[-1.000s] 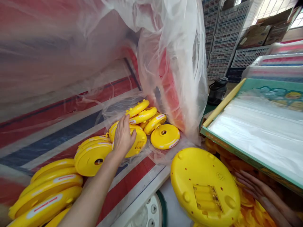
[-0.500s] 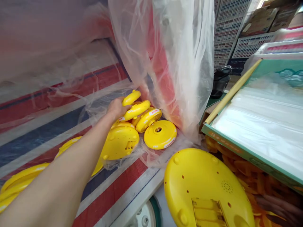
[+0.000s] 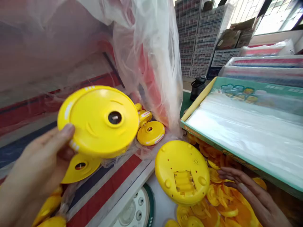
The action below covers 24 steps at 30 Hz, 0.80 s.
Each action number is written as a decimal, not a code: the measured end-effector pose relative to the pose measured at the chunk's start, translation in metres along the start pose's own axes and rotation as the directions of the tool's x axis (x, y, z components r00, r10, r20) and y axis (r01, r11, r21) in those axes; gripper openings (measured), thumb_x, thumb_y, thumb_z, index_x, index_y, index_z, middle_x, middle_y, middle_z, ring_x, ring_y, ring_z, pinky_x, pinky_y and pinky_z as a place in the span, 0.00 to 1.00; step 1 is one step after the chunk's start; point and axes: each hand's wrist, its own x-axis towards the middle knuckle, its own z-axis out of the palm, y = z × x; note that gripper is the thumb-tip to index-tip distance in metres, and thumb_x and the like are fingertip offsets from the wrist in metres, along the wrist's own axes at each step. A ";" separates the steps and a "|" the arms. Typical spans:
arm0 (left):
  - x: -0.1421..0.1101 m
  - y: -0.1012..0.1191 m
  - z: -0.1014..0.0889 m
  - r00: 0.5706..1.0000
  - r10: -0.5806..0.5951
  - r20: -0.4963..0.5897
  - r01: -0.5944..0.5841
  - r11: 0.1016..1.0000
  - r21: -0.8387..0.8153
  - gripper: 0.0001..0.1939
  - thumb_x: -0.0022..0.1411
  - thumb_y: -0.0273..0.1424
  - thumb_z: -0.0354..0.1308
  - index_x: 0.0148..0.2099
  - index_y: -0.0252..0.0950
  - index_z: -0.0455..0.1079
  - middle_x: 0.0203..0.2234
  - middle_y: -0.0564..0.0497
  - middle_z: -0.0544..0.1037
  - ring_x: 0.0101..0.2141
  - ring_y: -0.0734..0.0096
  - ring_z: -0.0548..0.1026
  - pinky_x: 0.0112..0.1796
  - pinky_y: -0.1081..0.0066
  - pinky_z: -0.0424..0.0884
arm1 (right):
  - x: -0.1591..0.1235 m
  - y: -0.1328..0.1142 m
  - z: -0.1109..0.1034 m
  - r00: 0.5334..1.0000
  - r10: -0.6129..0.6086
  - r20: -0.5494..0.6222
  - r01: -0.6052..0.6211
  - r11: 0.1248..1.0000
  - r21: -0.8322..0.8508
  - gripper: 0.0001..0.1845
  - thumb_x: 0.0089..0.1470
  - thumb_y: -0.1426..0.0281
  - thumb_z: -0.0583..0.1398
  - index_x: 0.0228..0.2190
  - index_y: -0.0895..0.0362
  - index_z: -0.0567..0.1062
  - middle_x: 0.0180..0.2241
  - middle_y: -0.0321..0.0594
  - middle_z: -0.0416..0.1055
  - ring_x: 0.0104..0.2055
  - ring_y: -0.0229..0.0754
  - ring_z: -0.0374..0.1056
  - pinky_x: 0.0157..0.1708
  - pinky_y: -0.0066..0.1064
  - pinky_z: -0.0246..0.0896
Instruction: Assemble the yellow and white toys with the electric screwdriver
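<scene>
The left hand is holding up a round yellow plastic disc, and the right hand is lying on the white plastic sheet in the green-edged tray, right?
No: the right hand isn't in the green-edged tray. The head view shows it on loose round orange pieces below the tray's edge. The left hand does hold up the round yellow plastic disc.

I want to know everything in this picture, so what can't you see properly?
All in the head view:
The red thing is blurred by the clear plastic sheet over it.
The yellow pieces at lower left are partly hidden by the left hand and cut off by the bottom edge.
The round white-and-green part is cut off by the bottom edge.
The printing on the green-edged box is too small to read.
</scene>
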 end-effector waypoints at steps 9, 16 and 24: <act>-0.143 -0.053 0.060 0.657 -0.607 0.446 0.746 0.609 -0.270 0.24 0.39 0.41 0.75 0.39 0.34 0.79 0.35 0.45 0.84 0.43 0.52 0.79 0.40 0.65 0.77 | 0.004 -0.037 0.023 0.994 -0.019 0.105 -0.009 0.967 0.256 0.20 0.64 0.58 0.53 0.55 0.48 0.69 0.54 0.47 0.72 0.51 0.50 0.72 0.47 0.37 0.73; -0.152 -0.087 0.081 0.638 -0.509 0.578 0.695 0.704 -0.146 0.24 0.61 0.46 0.58 0.51 0.34 0.74 0.44 0.42 0.81 0.46 0.54 0.77 0.44 0.63 0.73 | 0.013 -0.033 0.026 0.978 -0.020 0.209 -0.045 0.952 0.303 0.23 0.66 0.59 0.52 0.60 0.45 0.61 0.62 0.44 0.63 0.61 0.49 0.62 0.57 0.38 0.63; -0.133 -0.092 0.085 0.839 -0.196 0.507 0.033 0.949 0.313 0.26 0.65 0.48 0.49 0.51 0.33 0.72 0.48 0.38 0.77 0.51 0.48 0.72 0.51 0.54 0.65 | 0.019 -0.024 0.026 0.980 -0.013 0.197 -0.040 0.964 0.262 0.23 0.66 0.60 0.51 0.61 0.46 0.60 0.65 0.43 0.58 0.66 0.49 0.54 0.59 0.37 0.61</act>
